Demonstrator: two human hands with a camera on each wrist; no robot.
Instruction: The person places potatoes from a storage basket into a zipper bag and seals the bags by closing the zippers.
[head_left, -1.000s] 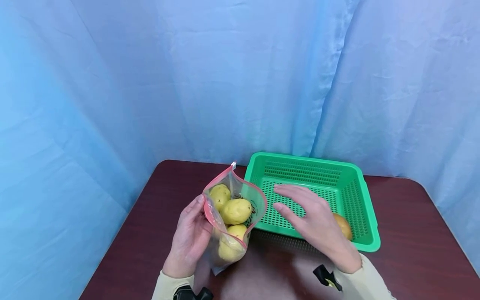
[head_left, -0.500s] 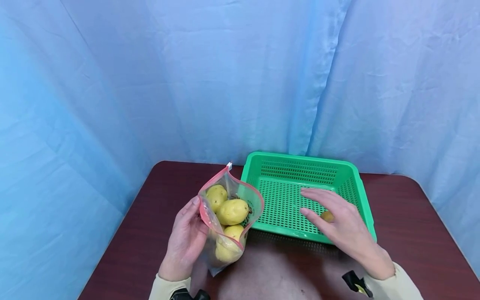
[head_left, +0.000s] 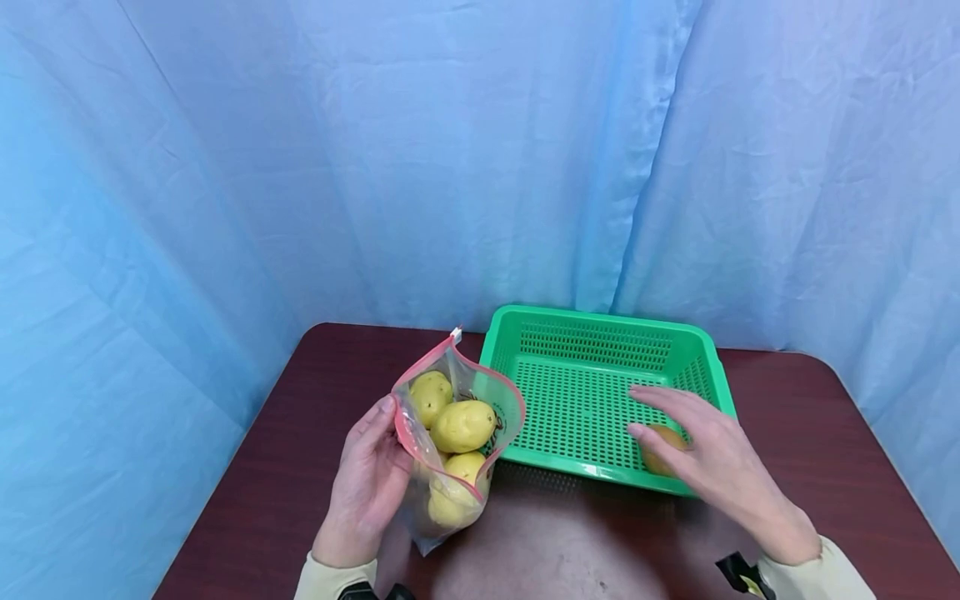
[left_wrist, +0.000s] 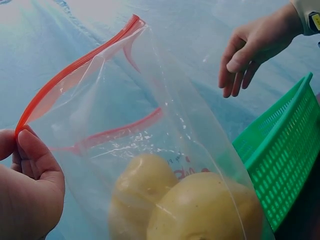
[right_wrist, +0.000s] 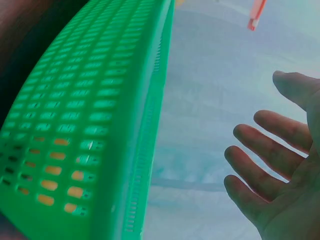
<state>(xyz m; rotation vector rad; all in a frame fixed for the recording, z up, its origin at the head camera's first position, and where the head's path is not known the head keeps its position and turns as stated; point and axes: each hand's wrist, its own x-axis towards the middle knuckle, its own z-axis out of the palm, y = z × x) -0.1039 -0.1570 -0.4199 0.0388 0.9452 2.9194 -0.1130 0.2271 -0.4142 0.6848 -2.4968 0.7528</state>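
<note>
Left hand: pinches bag at nine o'clock
Right hand: holds nothing
Bag: one-sided grip may tip it

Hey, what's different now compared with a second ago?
The right hand has moved rightward, from above the middle of the basket toward the end where the brownish produce lies; it holds nothing. Nothing was visibly taken up or let go. The left hand keeps its grip on the open bag; the yellow produce inside and the basket stay put.

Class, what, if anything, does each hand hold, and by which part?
Left hand: the plastic bag, pinched by its red rim. Right hand: nothing.
</note>
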